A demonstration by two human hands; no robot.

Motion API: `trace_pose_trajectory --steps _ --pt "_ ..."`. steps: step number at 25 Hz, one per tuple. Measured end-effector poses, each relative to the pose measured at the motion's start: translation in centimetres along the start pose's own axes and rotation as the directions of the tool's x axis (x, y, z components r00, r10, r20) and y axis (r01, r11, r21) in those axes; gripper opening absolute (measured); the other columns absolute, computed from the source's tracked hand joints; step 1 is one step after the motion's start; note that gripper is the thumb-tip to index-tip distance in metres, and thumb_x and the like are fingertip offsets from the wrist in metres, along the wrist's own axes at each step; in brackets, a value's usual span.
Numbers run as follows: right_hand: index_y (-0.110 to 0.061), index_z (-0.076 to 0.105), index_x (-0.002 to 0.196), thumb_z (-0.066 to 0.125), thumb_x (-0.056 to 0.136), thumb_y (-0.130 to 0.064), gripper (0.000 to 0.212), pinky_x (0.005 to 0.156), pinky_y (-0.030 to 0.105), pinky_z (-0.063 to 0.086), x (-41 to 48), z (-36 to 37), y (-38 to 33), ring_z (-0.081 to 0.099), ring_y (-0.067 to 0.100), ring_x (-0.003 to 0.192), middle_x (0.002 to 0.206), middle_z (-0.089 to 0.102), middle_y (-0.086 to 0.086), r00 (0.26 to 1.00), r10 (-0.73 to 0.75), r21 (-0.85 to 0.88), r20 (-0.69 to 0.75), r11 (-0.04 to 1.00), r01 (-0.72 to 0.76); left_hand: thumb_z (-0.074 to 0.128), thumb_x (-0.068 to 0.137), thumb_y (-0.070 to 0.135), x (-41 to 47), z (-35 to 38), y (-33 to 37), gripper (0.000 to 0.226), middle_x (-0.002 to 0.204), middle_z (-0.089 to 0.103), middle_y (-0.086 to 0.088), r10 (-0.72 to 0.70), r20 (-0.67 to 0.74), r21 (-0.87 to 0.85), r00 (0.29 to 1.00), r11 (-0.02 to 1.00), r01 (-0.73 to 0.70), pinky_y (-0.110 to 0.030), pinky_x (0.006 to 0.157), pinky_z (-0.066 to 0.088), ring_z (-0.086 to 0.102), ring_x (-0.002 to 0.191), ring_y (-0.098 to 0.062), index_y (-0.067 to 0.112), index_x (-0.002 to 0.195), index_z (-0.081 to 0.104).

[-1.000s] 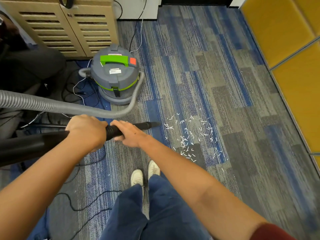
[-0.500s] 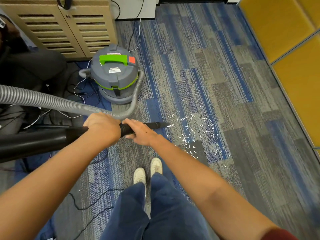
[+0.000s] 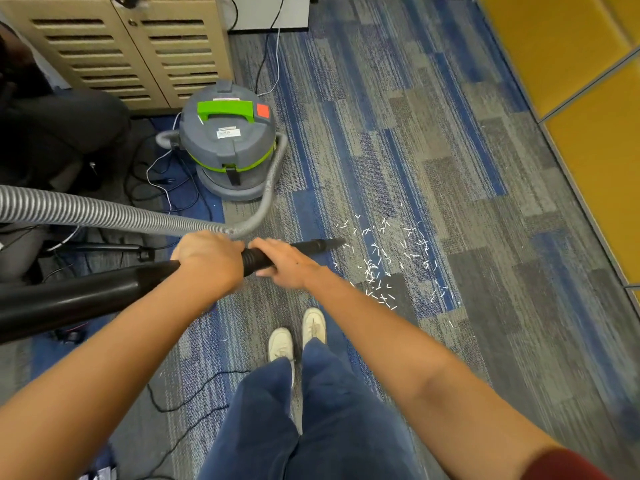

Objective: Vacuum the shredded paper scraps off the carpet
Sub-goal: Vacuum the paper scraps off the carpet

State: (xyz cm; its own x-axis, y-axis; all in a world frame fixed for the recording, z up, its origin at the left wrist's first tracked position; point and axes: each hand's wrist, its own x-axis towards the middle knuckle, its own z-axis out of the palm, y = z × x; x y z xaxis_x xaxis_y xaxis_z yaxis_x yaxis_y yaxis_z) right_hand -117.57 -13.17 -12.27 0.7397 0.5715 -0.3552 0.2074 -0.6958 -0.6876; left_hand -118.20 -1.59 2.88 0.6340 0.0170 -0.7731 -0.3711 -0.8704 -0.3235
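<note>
Just beyond the white shoes (image 3: 313, 323), the left hand (image 3: 207, 258) and right hand (image 3: 287, 265) each curled round the black vacuum tube (image 3: 104, 296), one just beside the other. Its nozzle (image 3: 325, 243) pointed at the left edge of the shredded paper scraps (image 3: 377, 268), which lay scattered over the blue-grey carpet (image 3: 450, 168). Farther back stood the grey-green vacuum canister (image 3: 228, 143), its ribbed hose (image 3: 104, 213) looping left, before a louvred cabinet (image 3: 138, 53).

Ends of grey hose (image 3: 104, 213) and black wand (image 3: 86, 296) beyond the left edge; perhaps a seated person (image 3: 69, 129), upper left, indistinct.
</note>
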Motion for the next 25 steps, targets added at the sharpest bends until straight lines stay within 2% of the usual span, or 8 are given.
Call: trace_pose_trajectory --steps 6,14,17,21,25 --pt "-0.008 0.046 0.121 0.064 0.086 -0.003 0.040 0.091 0.044 0.038 1.1 1.2 -0.9 0.050 0.030 0.098 0.108 0.053 0.013 0.999 -0.035 -0.023 0.026 0.999 0.036 0.051 0.091 0.020 -0.5 1.2 -1.1 0.056 0.122 0.054 0.000 -0.032 0.005 -0.008 0.999 0.999 0.032 -0.037 0.090 0.052 0.055 0.114 -0.023 0.027 0.143 0.032" --pt "-0.007 0.045 0.122 0.065 0.085 -0.003 0.042 0.092 0.043 0.041 -0.5 1.8 -1.8 0.051 0.028 0.099 0.108 0.053 0.013 0.999 -0.027 0.020 0.022 0.999 0.027 0.062 0.085 0.015 -1.7 0.9 -1.0 0.070 0.125 0.052 0.000 -0.019 0.076 0.058 0.997 0.998 0.015 -0.036 0.089 0.052 0.053 0.116 -0.023 0.029 0.145 0.029" --pt "-0.006 0.044 0.127 0.064 0.087 -0.005 0.045 0.091 0.038 0.039 -1.8 2.1 -2.2 0.052 0.027 0.101 0.112 0.053 0.015 1.000 -0.018 0.047 0.018 0.999 0.018 0.067 0.081 0.013 -2.3 0.7 -0.8 0.074 0.121 0.053 0.001 -0.001 0.100 0.110 0.995 0.994 -0.010 -0.033 0.085 0.053 0.054 0.115 -0.022 0.029 0.143 0.031" --pt "-0.007 0.042 0.128 0.064 0.087 -0.006 0.046 0.091 0.042 0.041 -2.1 2.7 -3.3 0.052 0.028 0.102 0.112 0.052 0.016 1.000 -0.019 0.061 0.017 0.998 0.018 0.070 0.077 0.014 -3.0 0.9 -1.3 0.074 0.108 0.052 0.001 -0.018 0.120 0.144 0.993 0.990 0.000 -0.033 0.081 0.052 0.056 0.111 -0.021 0.032 0.140 0.035" --pt "-0.008 0.041 0.130 0.063 0.088 -0.009 0.047 0.091 0.044 0.042 -1.9 2.4 -3.6 0.051 0.028 0.103 0.113 0.051 0.015 1.000 0.000 0.062 0.027 0.998 -0.002 0.070 0.077 0.014 -3.2 0.8 -1.7 0.065 0.116 0.055 0.001 -0.022 0.077 0.153 0.997 0.988 0.010 -0.033 0.079 0.051 0.057 0.111 -0.021 0.029 0.134 0.043"
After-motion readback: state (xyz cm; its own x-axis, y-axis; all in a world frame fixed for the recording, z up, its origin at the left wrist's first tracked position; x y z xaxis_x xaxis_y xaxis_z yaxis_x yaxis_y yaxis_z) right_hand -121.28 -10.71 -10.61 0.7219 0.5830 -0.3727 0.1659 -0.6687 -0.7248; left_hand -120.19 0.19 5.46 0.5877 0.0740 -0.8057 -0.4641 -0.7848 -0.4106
